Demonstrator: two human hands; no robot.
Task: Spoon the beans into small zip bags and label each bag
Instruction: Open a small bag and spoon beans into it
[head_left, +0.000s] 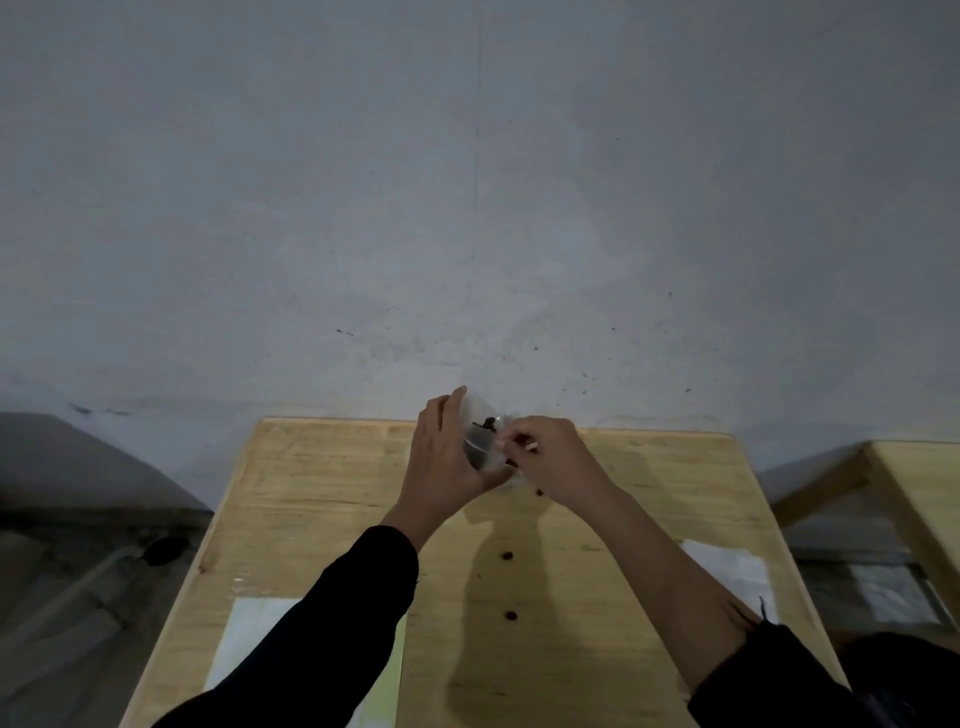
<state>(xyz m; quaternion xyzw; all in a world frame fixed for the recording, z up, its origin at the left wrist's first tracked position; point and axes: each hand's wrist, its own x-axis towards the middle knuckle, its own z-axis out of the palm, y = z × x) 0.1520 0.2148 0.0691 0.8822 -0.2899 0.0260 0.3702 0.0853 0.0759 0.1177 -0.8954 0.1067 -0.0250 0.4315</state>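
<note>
The left hand (447, 457) covers much of the small clear bag (480, 441), so the dark contents are too blurred to tell as beans, and whether its seal is closed cannot be told. The pale item pinched in the right hand (550, 457) is too small to identify. The white sheet (249, 639) on the worktop (322, 493) is partly hidden under the left sleeve (332, 623) and cut off by the bottom edge.

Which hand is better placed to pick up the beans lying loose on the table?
Probably the right hand: the left hand cradles the bag, and the nearest loose bean lies just beneath the right.
</note>
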